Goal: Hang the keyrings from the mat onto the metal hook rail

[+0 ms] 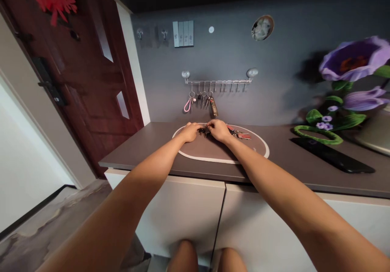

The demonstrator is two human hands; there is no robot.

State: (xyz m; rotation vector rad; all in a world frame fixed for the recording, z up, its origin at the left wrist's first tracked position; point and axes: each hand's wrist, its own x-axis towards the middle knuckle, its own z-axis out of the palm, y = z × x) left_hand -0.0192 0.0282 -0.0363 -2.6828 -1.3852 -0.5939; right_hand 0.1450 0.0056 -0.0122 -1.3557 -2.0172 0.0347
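My left hand [189,132] and my right hand [218,129] are close together over an oval mat [207,154] with a white rim. Between them lies a bunch of dark keys [201,131]; the fingers of both hands are closed on it, partly hidden. More keys with a red tag [244,136] rest on the mat, just right of my right hand. On the wall above, a clear hook rail [219,81] holds keys with a pink loop [187,105] and keys with a brown tag [214,107]. Several hooks to the right are bare.
The brown countertop [140,142] sits on white cabinets [183,207]. At right are a black phone-like slab [335,156], a green ring [317,136] and purple flowers [353,62]. A dark red door [100,81] stands at left. A wall hole [262,28] is stuffed with something pale.
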